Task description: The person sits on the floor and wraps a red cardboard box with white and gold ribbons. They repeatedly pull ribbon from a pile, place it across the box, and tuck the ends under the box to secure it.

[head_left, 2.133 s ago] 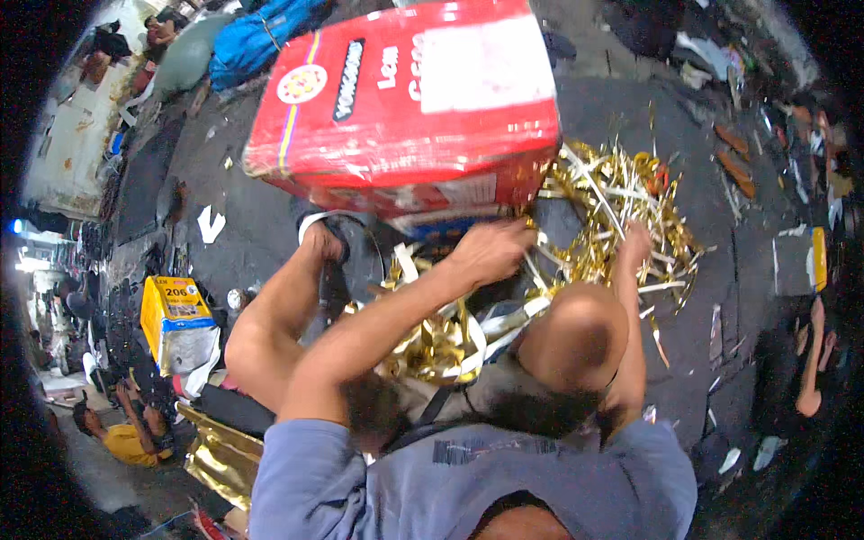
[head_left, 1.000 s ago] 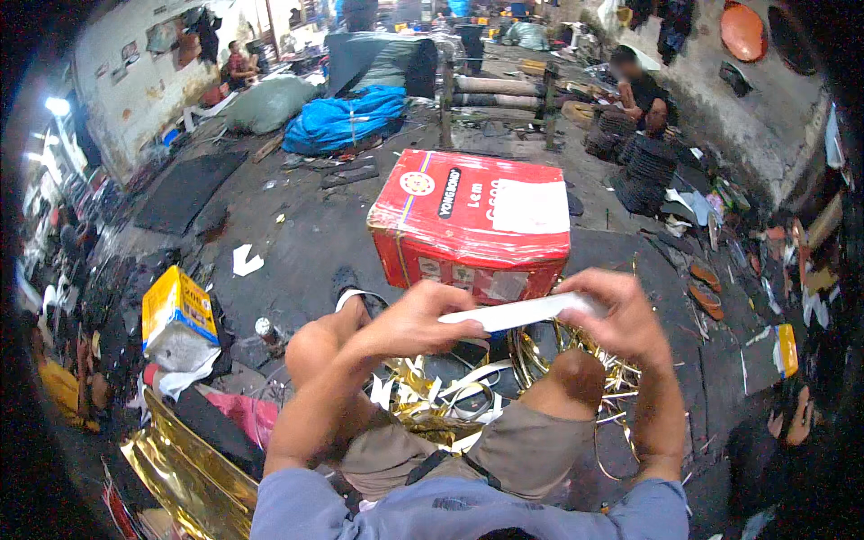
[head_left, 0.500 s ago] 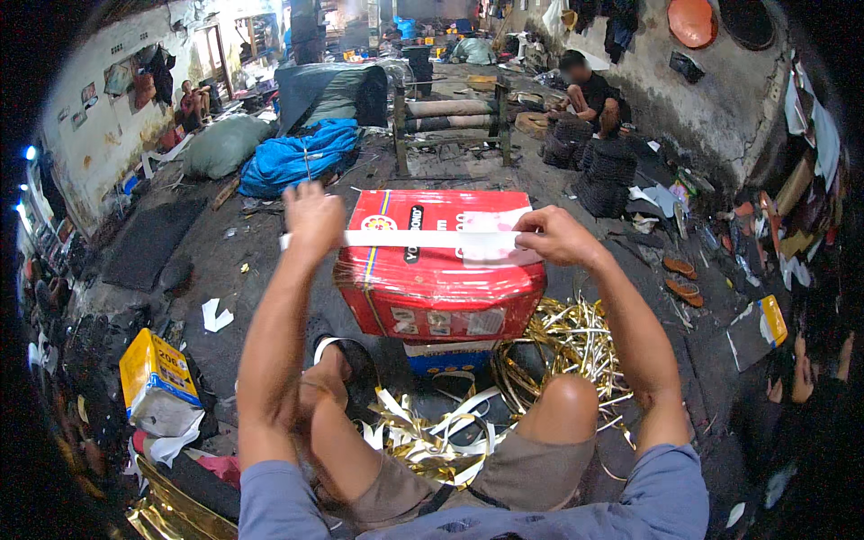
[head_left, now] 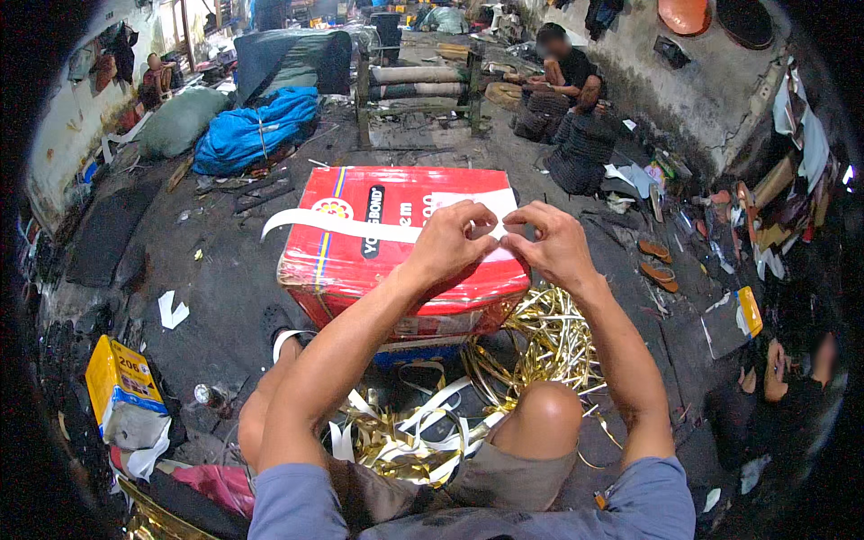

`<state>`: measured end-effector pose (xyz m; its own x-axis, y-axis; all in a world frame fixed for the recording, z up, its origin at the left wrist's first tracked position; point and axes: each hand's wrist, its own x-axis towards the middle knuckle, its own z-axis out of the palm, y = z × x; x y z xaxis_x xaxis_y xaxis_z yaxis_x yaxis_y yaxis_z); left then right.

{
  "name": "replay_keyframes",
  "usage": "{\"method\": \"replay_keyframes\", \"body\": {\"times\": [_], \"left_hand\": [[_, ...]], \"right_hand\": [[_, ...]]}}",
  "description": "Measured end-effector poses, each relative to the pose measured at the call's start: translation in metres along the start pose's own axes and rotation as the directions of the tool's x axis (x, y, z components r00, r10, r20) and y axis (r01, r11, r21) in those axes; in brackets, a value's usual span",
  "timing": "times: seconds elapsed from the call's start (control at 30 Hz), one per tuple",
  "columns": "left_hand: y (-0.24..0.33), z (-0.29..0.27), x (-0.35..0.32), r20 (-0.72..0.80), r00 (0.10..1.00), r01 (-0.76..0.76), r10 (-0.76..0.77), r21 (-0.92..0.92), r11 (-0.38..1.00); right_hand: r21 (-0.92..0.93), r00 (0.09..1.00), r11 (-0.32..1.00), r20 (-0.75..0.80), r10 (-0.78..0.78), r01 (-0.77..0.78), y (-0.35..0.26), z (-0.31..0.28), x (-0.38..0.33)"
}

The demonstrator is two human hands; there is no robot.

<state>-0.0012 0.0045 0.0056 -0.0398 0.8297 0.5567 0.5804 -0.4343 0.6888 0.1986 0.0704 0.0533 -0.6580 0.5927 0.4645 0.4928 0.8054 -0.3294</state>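
A red taped carton (head_left: 328,265) stands before me as a work surface, on top of a blue box (head_left: 405,354). Across its top runs a long white strip (head_left: 355,224), its far left end curling over the carton's edge. Near the carton's right side, my left hand (head_left: 454,241) pinches the strip between thumb and forefinger. Close beside it, my right hand (head_left: 551,243) pinches the strip's right end, the fingertips of both hands almost meeting. A pale sheet or label (head_left: 490,205) lies under the hands, partly hidden by them.
Gold and white strips (head_left: 558,346) lie heaped between my legs and right of the carton. A yellow box (head_left: 126,378) stands at left, sandals (head_left: 657,261) at right. Beyond are a blue bundle (head_left: 252,135), stacked dark pieces (head_left: 580,153) and a seated person (head_left: 567,72).
My left hand has left the strip's left end and moved right, beside my right hand, where it now pinches the strip. The freed left end curls on the carton.
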Motion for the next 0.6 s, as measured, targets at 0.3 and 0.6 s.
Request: {"method": "replay_keyframes", "body": {"times": [0.3,0.6], "left_hand": [[0.002,-0.001,-0.009,-0.030,0.999,-0.029,0.035,0.191,0.981],[-0.008,0.003,-0.010,-0.004,0.975,-0.220,0.222,0.090,0.971]], "right_hand": [[0.034,0.999,0.999,-0.012,0.033,-0.032,0.001,-0.001,-0.007],[-0.139,0.972,0.962,0.035,-0.234,0.236,0.007,-0.005,-0.011]]}}
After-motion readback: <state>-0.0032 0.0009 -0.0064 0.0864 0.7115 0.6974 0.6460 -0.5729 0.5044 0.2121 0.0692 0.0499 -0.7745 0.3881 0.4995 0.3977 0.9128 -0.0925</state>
